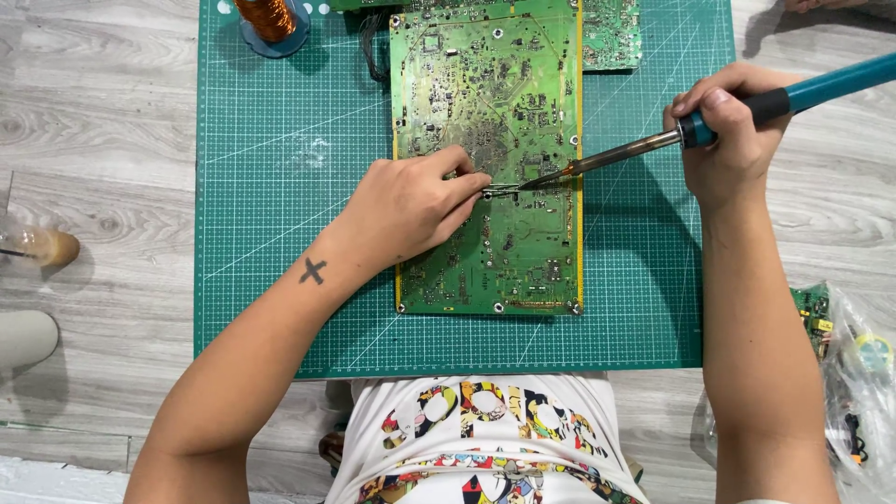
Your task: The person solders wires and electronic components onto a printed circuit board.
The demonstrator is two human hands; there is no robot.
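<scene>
A large green circuit board (523, 84) lies on a green cutting mat (280, 233). My left hand (411, 205) rests on the board and pinches thin metal tweezers (499, 189) whose tips point right. My right hand (728, 131) grips a teal-handled soldering iron (803, 93). Its metal shaft slants down to the left, and its tip (534, 183) meets the tweezer tips near the board's right side.
A spool of copper wire (269, 19) stands at the mat's top left. A second circuit board (611, 33) lies behind the first. A clear bag with small parts (854, 373) sits at the right on the grey wood surface (93, 112).
</scene>
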